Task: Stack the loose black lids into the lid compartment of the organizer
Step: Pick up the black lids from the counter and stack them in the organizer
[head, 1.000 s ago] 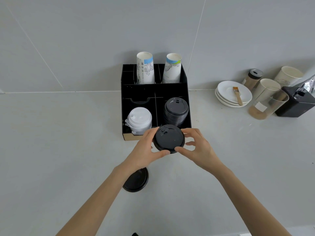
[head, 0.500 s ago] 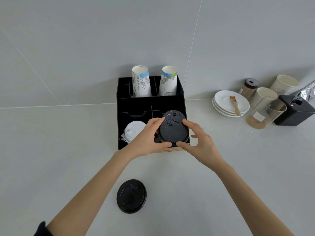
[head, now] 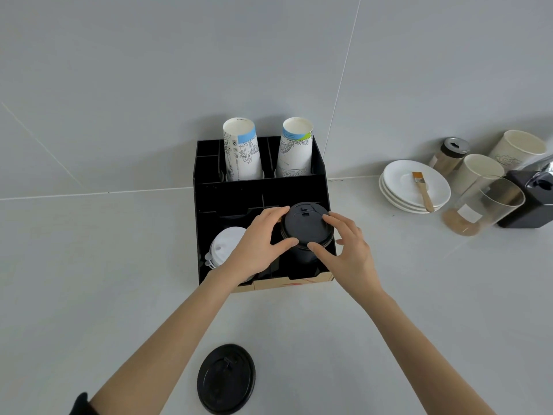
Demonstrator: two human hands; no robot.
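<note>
Head view: both hands' curled fingers (head: pixel 339 221) around black lid (head: pixel 305 226).

Your left hand (head: pixel 254 250) covers part of the white lids (head: pixel 223 250). The black lid stack (head: pixel 305 256) below the top lid is mostly hidden. The frame's right edge crops the black box (head: pixel 529 202).

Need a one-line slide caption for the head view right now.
Both hands set a black lid onto the organizer's black stack; one loose lid waits on the counter.

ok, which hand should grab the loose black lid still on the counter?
Left, probably. The loose lid lies near the body on the left, under the left forearm; the left hand has the shorter path back. Both hands are on the lid stack.
</note>
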